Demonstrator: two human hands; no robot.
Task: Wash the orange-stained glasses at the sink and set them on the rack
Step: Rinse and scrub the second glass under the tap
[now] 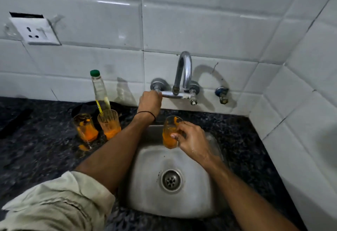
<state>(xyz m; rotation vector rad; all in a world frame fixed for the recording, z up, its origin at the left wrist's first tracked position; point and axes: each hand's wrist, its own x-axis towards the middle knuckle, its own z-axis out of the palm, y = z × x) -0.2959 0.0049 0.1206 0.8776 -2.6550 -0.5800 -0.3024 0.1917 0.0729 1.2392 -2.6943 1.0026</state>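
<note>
- One white tiled wall [200, 21] fills the back and wraps round the right-hand corner, with one socket plate [36, 31] up on the left.
- One dark speckled countertop [45, 148] runs around the basin.
- One steel sink [145, 194] sits right in the middle, with one round drain [171, 179] at its bottom.
- Two bare forearms are reaching in, and one pale rolled sleeve [54, 203] bunches at the left elbow.
- One chrome faucet [184, 70] arches off the wall, and one small blue valve [221, 94] sits just to its right.
- The left hand [150, 103] is up at the faucet's left end, fingers curled round it, one black band [147, 113] on the wrist.
- The right hand [191, 139] wraps thumb and fingers round the held glass [169, 136], close to upright over the back of the sink, below and in front of the spout.
- One clear bottle [100, 90] with a green cap stands at the wall, just behind the waiting glasses.
- Three orange-stained glasses in all: one in the grip, two on the counter left of the sink.
- Those two are the stemmed glass [85, 128] and the ribbed tumbler [109, 124], side by side, orange pulp settled in each.
- One small orange spill [83, 146] lies by the stemmed glass's foot.
</note>
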